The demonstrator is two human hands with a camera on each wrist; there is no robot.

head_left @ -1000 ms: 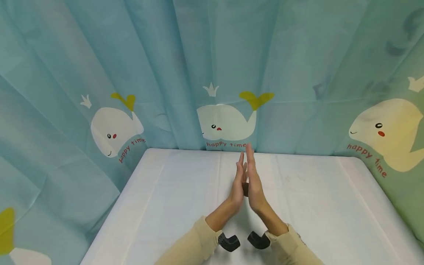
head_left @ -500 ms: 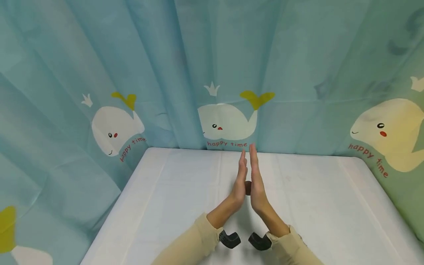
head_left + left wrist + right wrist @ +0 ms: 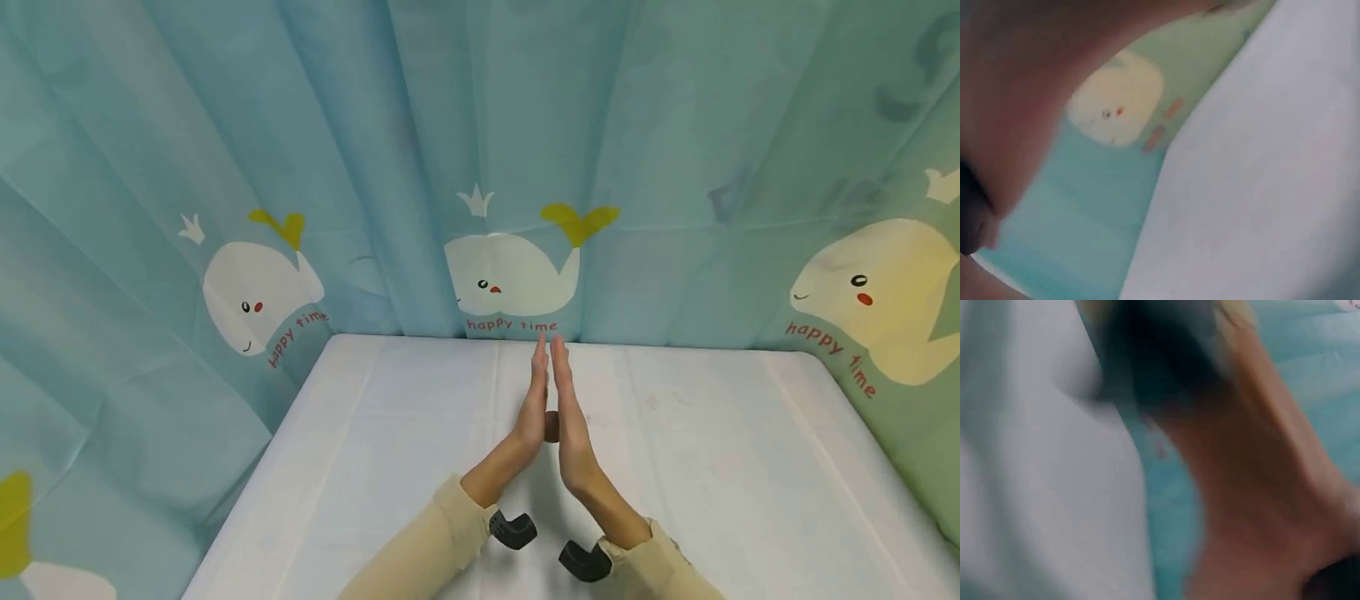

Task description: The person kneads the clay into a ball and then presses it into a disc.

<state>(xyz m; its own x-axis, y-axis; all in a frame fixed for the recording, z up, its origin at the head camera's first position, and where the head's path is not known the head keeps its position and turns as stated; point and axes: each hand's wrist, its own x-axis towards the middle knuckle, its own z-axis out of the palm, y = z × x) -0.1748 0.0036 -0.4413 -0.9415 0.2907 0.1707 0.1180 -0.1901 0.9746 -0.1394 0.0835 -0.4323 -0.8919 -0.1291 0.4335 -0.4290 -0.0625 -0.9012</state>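
Observation:
In the head view a small dark brown, rounded object (image 3: pixel 552 427) sits between two flat palms; its exact kind is hidden. My left hand (image 3: pixel 531 408) presses it from the left, fingers straight and pointing away from me. From the right, my right hand (image 3: pixel 573 425) presses against it, also with straight fingers. The fingertips stand nearly level, with a narrow gap between the hands. At the left edge of the left wrist view part of the dark object (image 3: pixel 971 215) shows beside a blurred palm. A dark piece of it (image 3: pixel 1338 581) appears low in the right wrist view.
Below the hands lies a white-covered table (image 3: pixel 420 392). A blue-green curtain (image 3: pixel 675 125) with printed whales hangs behind and along its sides. Black wrist mounts stick out from the left sleeve (image 3: pixel 423 542) and the right sleeve (image 3: pixel 660 567).
Both hands have rubbed past each other: the left has slid forward, the right back toward me, so their fingertips are now nearly level. The dark object stays between the palms.

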